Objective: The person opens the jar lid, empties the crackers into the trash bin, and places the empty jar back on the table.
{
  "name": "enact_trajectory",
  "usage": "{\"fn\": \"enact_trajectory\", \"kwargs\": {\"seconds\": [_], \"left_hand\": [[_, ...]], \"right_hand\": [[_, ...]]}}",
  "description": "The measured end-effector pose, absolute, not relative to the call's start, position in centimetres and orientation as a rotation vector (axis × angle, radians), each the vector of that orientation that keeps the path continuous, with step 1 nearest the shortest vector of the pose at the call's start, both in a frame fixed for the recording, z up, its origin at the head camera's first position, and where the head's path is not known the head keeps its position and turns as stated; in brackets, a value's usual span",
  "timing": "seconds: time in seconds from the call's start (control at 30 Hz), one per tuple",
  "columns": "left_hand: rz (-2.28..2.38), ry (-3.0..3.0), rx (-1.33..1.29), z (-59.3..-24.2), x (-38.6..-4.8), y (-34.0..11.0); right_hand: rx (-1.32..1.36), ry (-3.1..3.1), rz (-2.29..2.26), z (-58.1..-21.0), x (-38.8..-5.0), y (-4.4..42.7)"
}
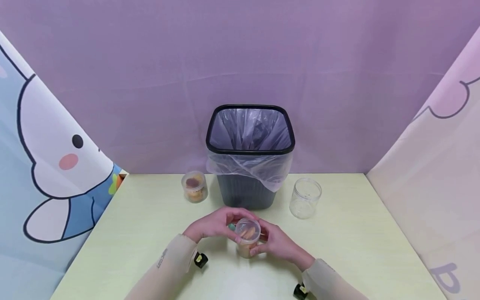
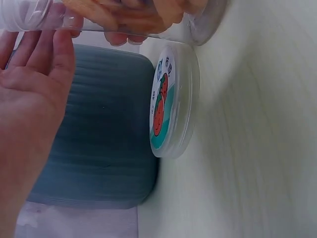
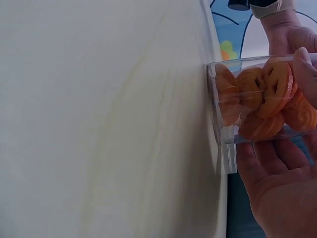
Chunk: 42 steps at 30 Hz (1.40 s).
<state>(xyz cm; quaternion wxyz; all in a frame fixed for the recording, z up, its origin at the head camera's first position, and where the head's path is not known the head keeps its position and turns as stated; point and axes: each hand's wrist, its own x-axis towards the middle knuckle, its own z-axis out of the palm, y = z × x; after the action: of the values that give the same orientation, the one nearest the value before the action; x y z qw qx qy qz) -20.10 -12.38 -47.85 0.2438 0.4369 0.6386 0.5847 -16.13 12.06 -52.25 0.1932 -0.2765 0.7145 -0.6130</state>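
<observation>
Both hands are around a clear plastic jar [image 1: 245, 248] of orange-brown pieces, held upright at the table's front middle. Its top shows no lid in the head view. My left hand [image 1: 221, 223] has its fingers and thumb at the jar's rim; in the left wrist view the left hand [image 2: 37, 84] touches the jar's mouth end. My right hand [image 1: 279, 243] grips the jar's side between thumb and fingers, and the right wrist view shows the pieces [image 3: 265, 94] through the wall. A round lid [image 2: 171, 101] with a red and green label lies beside the jar, partly hidden in the head view.
Behind the hands stands a dark bin [image 1: 245, 187] with a black rim and a clear liner. A lidded-looking jar with contents [image 1: 195, 189] stands left of it, and a clear jar [image 1: 304, 200] with nothing visible inside stands right. Purple cloth [image 1: 157, 83] hangs behind.
</observation>
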Motion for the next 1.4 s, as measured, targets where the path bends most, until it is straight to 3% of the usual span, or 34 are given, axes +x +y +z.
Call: {"fn": "enact_trajectory", "kwargs": {"seconds": [0.77,1.13,1.4], "left_hand": [[1.891,2.174,0.990,-48.7,-15.9,-10.9],[1.948,2.501,0.656,-47.7,-13.2,-9.1],[2.003,2.604,0.567,-46.8,-13.3,-10.3]], "right_hand": [[-0.807,2.036,-1.697,-52.4,-16.2,12.1],[-0.762,2.016,-1.717,-52.1,-16.0,12.0],[-0.760,2.025,-1.715,-52.3,-16.1,11.9]]}}
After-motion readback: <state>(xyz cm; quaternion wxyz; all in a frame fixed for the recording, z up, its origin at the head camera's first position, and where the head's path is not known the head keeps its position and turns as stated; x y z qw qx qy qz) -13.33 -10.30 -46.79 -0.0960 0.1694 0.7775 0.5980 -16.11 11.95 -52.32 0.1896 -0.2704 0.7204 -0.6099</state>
